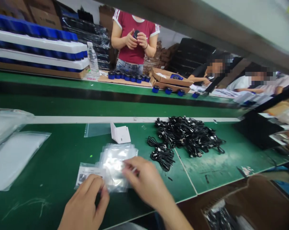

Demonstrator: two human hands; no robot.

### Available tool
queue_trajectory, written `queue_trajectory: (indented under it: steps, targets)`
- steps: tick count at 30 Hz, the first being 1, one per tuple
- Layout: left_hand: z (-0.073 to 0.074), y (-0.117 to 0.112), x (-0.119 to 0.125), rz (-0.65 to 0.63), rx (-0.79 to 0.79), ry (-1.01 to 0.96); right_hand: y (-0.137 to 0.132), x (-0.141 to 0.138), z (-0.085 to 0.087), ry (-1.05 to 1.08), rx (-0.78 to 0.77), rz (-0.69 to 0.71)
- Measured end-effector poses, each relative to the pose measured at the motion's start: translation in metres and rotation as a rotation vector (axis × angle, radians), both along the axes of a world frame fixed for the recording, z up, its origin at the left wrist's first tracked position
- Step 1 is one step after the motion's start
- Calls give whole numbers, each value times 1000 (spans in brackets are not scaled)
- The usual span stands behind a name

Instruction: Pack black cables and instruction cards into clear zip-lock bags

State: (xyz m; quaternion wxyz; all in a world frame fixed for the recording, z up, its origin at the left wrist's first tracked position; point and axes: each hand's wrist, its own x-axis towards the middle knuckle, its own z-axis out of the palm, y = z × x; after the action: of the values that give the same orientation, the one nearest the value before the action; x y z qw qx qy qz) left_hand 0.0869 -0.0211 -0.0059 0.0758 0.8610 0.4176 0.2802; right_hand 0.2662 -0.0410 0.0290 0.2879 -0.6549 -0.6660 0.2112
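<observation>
My left hand (85,204) rests on the green table (51,159) near its front edge, fingers curled and pinching the edge of a small clear plastic bag (115,164) from a fanned stack. My right hand (144,180) lies over the same stack, fingertips pinched on a bag's edge. A bagged printed card (85,174) lies just left of the stack. A folded white card (120,134) stands behind the bags. A heap of coiled black cables (182,135) lies to the right of my right hand.
Larger clear bags (12,156) lie at the left. A cardboard box (242,207) sits at the lower right. Across a green conveyor (87,107), a person in a red shirt (133,35) handles a blue round item; blue items (129,76), boxes and trays (36,48) stand there. Two other people sit at the right.
</observation>
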Motion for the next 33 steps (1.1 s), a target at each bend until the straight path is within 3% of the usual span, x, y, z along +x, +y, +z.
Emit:
queue_trajectory:
  steps: [3,5,10,14,16,19,21,23,24,27,30,33]
  targets:
    - [0,4,4,-11,-137,-16,15,45,13,-436,-9,-272]
    - [-1,6,7,15,-193,-30,28,68,12,-512,-35,-335]
    - [-3,7,9,101,-293,-65,45,105,-3,-421,-98,-333]
    - [1,6,9,108,-364,-100,40,121,0,-280,-36,-345]
    - [3,6,9,117,-398,-90,32,116,5,-227,40,-396]
    - [5,7,9,102,-433,-64,14,80,9,-16,96,-365]
    - [5,7,7,70,-436,-63,2,44,6,467,-61,-95]
    - [5,7,4,54,-430,-76,-8,9,-2,667,-291,134]
    - [4,6,3,63,-420,-93,-10,-4,-7,661,-303,185]
    - [1,2,-3,118,-342,-159,-12,-26,-19,394,-190,160]
    - [-6,-4,-7,119,-215,-186,-11,-29,-24,155,-140,154]
    - [-12,-10,-6,77,-126,-193,-11,-30,-23,81,-146,150]
